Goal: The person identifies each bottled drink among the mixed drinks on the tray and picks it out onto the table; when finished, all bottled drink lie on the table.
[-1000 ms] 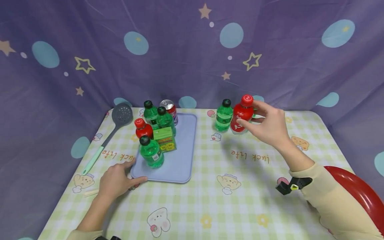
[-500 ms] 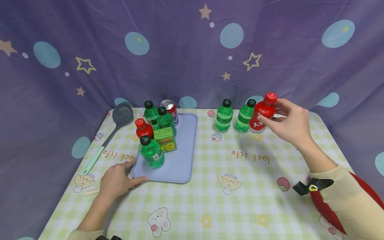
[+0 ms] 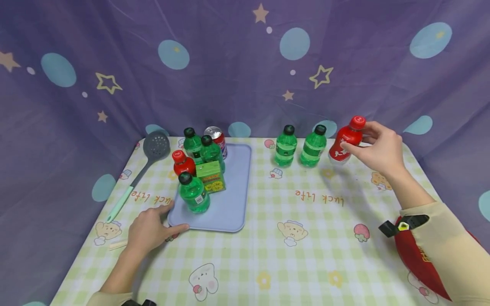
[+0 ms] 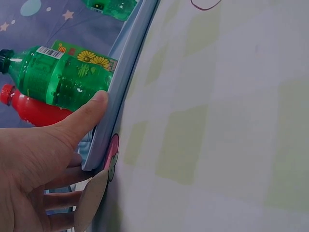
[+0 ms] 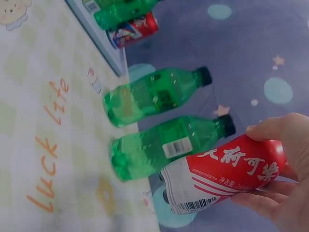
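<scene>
In the head view my right hand (image 3: 383, 148) grips a red bottle (image 3: 347, 139), tilted, at the right of two upright green bottles (image 3: 285, 146) (image 3: 313, 146). The right wrist view shows the fingers round the red bottle (image 5: 222, 174), its base beside a green bottle (image 5: 169, 147). My left hand (image 3: 148, 229) rests at the near left corner of the blue tray (image 3: 229, 216), thumb along its near rim. On the tray stand several green bottles (image 3: 194, 195), a red bottle (image 3: 183, 165), a green box (image 3: 210, 177) and a can (image 3: 216, 140).
A grey slotted spatula (image 3: 156, 145) with a mint handle lies left of the tray. Part of a red object (image 3: 417, 259) shows under the right forearm. A purple curtain (image 3: 237, 68) hangs behind the checked tablecloth (image 3: 306, 267).
My right hand has carried the red bottle rightward, away from the two green bottles, uncovering the right one. The left hand and the tray have not visibly moved.
</scene>
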Demonstrator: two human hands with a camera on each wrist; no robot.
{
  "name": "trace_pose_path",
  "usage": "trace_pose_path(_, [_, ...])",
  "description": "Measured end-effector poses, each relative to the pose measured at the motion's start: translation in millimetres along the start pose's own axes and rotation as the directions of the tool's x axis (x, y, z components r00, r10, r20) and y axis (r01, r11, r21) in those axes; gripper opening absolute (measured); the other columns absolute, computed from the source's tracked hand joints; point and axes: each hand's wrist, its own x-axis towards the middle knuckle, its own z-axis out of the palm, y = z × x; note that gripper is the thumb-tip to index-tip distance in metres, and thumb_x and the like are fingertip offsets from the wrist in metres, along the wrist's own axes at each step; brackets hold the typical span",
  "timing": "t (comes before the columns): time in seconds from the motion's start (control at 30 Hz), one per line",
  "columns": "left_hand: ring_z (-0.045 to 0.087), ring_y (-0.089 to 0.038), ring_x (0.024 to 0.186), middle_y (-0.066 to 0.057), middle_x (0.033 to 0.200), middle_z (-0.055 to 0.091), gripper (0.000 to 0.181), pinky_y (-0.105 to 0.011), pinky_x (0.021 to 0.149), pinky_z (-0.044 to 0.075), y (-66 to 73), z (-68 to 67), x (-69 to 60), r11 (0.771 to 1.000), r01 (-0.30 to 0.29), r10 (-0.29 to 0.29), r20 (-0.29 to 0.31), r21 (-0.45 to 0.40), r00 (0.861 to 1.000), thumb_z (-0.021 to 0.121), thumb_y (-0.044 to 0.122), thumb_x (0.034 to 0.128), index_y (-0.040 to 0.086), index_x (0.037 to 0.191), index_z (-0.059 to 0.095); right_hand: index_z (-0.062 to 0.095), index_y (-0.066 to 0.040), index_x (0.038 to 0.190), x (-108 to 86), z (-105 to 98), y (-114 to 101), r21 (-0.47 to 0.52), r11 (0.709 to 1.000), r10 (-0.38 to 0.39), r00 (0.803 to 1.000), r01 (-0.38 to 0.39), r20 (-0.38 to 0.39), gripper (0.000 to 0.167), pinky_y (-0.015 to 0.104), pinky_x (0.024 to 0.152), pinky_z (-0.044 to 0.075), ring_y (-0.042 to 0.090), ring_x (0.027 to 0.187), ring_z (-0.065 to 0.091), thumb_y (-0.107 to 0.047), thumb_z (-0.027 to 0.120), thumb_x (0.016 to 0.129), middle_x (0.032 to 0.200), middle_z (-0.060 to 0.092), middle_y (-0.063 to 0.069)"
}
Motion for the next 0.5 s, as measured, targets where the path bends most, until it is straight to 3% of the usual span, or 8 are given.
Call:
trace_pose_path(0.13, [0.072,-0.054,0.107,-0.032,0.131,0.07,0.104,-0.051,0.064,0.057,-0.1,0.1,0.4,1.0,0.0,0.0,-0.005,0.002,1.0,0.091,0.073,0.0659,0.002,0.139,0.069,0.061,-0.007,0.141,6.3,4,7,-0.009,0.999,0.049,0.998,-0.049,0.029,0.073,0.02,0.083,0.046,0.037,0.117,0.074,-0.053,0.083,0.089,0.135,0.071,0.017])
trace_pose_path(0.5, [0.072,-0.053,0.106,-0.031,0.13,0.071,0.103,-0.052,0.064,0.057,-0.4,0.9,-0.3,1.0,-0.003,0.003,-0.006,-0.001,1.0,0.091,0.072,0.0663,0.003,0.14,0.069,0.06,-0.005,0.141,20.7,18,28,-0.005,0.996,0.092,0.994,-0.092,0.064,0.078,0.012,0.078,0.042,0.037,0.119,0.073,-0.056,0.083,0.087,0.138,0.069,0.019])
